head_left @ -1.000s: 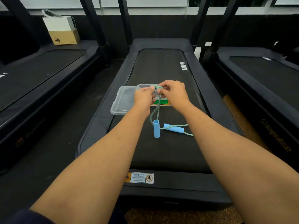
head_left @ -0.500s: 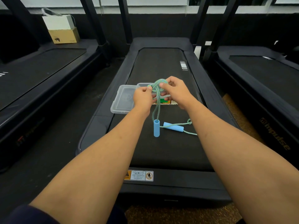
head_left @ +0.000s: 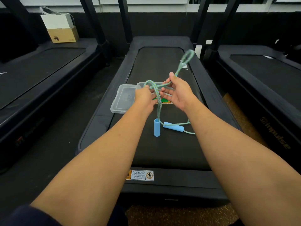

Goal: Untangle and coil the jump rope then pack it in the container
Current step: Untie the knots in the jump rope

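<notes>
A green braided jump rope (head_left: 158, 101) hangs between my hands above the middle treadmill belt. My left hand (head_left: 144, 97) pinches a curl of the rope. My right hand (head_left: 176, 92) holds the rope between thumb and fingers, and a doubled loop (head_left: 187, 57) flies up and away from it. Two light blue foam handles rest on the belt: one (head_left: 157, 127) stands nearly upright, the other (head_left: 173, 127) lies flat. A clear plastic container (head_left: 140, 84) sits behind my hands, and its lid (head_left: 121, 101) lies to its left.
The middle treadmill (head_left: 162, 152) carries everything, with a warning sticker (head_left: 140, 175) at its near end. A green and yellow card (head_left: 164, 101) lies under my hands. More treadmills flank it left and right. Cardboard boxes (head_left: 62, 34) stand at the far left.
My hands have drawn apart and my right hand has opened outward. The loop that was bunched at my fingers has swung up and to the far right.
</notes>
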Motion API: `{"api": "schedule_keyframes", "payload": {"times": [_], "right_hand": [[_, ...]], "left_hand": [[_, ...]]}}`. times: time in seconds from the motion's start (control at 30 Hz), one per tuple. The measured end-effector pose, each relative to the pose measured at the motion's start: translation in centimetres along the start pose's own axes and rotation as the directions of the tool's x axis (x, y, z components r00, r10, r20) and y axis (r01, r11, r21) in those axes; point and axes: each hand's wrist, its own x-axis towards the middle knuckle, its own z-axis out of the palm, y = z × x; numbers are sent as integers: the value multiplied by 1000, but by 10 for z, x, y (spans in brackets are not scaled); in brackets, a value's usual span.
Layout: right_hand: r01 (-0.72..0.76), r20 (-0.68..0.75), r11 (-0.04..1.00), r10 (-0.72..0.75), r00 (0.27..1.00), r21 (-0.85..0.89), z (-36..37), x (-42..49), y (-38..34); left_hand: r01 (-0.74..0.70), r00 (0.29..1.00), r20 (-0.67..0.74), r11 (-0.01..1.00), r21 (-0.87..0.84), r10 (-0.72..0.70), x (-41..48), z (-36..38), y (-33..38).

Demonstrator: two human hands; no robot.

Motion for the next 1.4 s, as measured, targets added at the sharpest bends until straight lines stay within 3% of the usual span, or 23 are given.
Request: {"api": "schedule_keyframes", "payload": {"times": [0.2,0.27,0.33,0.4,0.5,0.7,0.97,1.07,1.13,1.17,1.23,1.33,1.4], "right_hand": [[21,-119,971,-50,992,-236,-7,7,-8],[-11,-104,979,-10,995,-203,-6,7,-6],[-134,23,981,139,990,-140,-4,2,-3],[-246,196,936,298,934,-252,-2,-4,3],[-170,325,856,358,875,-488,-4,-8,9],[-60,190,879,168,967,-473,-27,2,-9],[-9,-8,938,6,1000,-346,-56,9,-21],[-9,-66,970,-7,998,-242,-48,14,-28],[-25,-45,980,16,999,-199,-34,16,-30],[-33,-16,979,30,999,-199,-25,16,-29],[-42,49,972,55,997,-232,-4,16,-25],[-29,96,952,61,993,-306,27,10,-16],[-37,52,921,62,997,-389,38,4,-14]], "left_hand": [[50,995,82,992,117,-60,0,0,2],[72,992,100,995,73,-80,-8,8,5],[120,983,151,987,-105,-104,-11,12,8],[174,969,223,941,-292,-110,-11,10,13],[209,954,286,888,-409,-93,-9,0,22],[49,998,56,751,-658,-16,10,-33,38],[-143,951,-294,701,-698,-99,39,-82,55],[-134,956,-289,814,-566,-43,42,-82,57],[-77,969,-246,970,-232,18,36,-67,51],[-56,974,-217,998,5,56,29,-55,44],[-69,994,-52,930,362,94,11,-30,32],[-130,961,277,862,491,-13,-2,-7,11],[-116,939,341,893,435,-43,-4,-6,1]]}}
